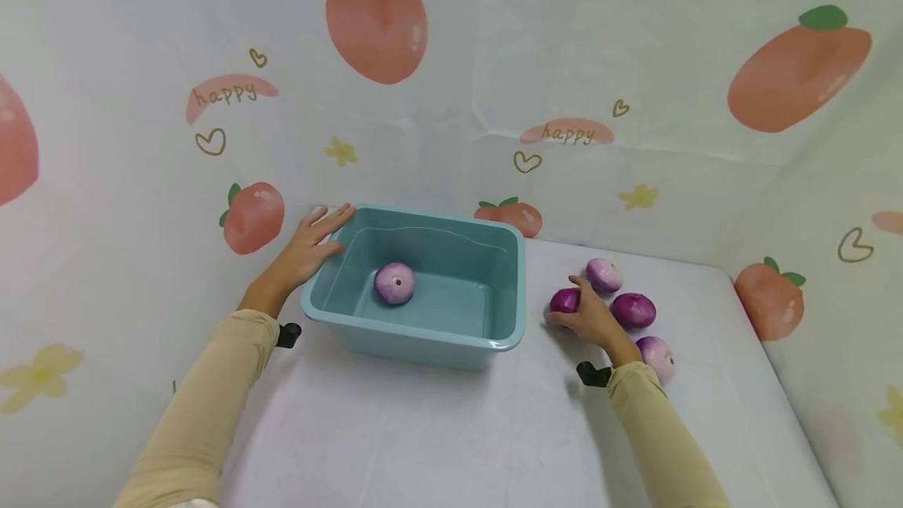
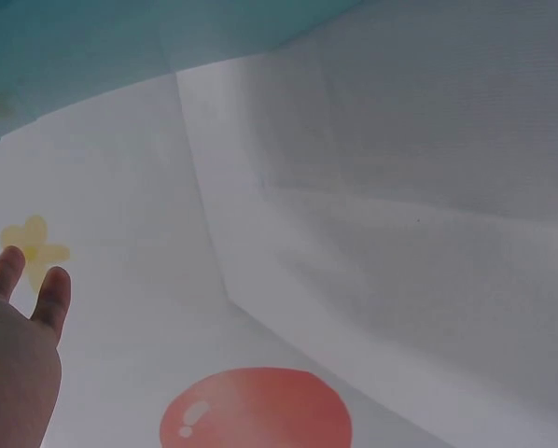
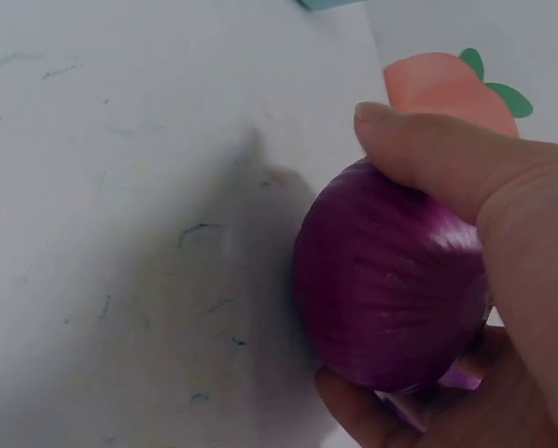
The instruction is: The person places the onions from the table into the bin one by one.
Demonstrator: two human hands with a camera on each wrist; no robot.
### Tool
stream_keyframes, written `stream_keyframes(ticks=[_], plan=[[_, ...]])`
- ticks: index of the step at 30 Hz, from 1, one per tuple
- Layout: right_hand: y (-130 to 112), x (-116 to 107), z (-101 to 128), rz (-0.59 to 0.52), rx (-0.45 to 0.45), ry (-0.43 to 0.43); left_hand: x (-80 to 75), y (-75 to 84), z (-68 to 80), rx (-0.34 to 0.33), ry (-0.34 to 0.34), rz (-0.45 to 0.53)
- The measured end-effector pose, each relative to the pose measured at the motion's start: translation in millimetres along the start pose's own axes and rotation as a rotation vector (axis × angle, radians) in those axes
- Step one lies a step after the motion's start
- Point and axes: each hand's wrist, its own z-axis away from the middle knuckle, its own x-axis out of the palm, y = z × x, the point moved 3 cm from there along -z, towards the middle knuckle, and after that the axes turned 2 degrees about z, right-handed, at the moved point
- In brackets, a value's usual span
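While the left hand rests flat-fingered on the teal tub rim at 9 o'clock, the right hand curls thumb and fingers around a purple onion at the tub's 3 o'clock; firm, round, probably slick-skinned, best cupped across its widest girth.

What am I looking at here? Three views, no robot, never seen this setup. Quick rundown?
No machine: a person works bare-handed, wearing three cameras. The wide picture comes from the head, looking down at a white table. The other two come from the wrists. The left hand rests with straight fingers on the rim of a blue tub, which holds one onion. The left wrist view shows mostly the printed backdrop and fingertips. The right hand grips a purple onion on the table; its wrist camera shows that close up. Three more onions lie beside that hand.
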Motion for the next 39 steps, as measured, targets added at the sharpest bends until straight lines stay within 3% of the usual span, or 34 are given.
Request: stream_keyframes(ticks=[4, 9, 23, 33, 39], plan=[[-5, -6, 3, -0.022, 0.02, 0.042, -0.2, 0.1, -1.4, 0.009, 0.001, 0.002], [-22, -26, 5, -0.045, -0.038, 0.121, -0.4, 0.6, 0.4, 0.0, -0.006, 0.004], [-107, -94, 4, 0.045, -0.267, 0.221, -0.2, 0.7, -1.4, -0.01, -0.008, 0.01], [-174, -108, 0, 0.101, -0.473, 0.203, -0.5, 0.7, -0.9, -0.017, -0.011, 0.008], [-207, -99, -5, 0.04, -0.509, 0.116, -0.4, -0.1, -1.0, -0.015, -0.013, 0.02]])
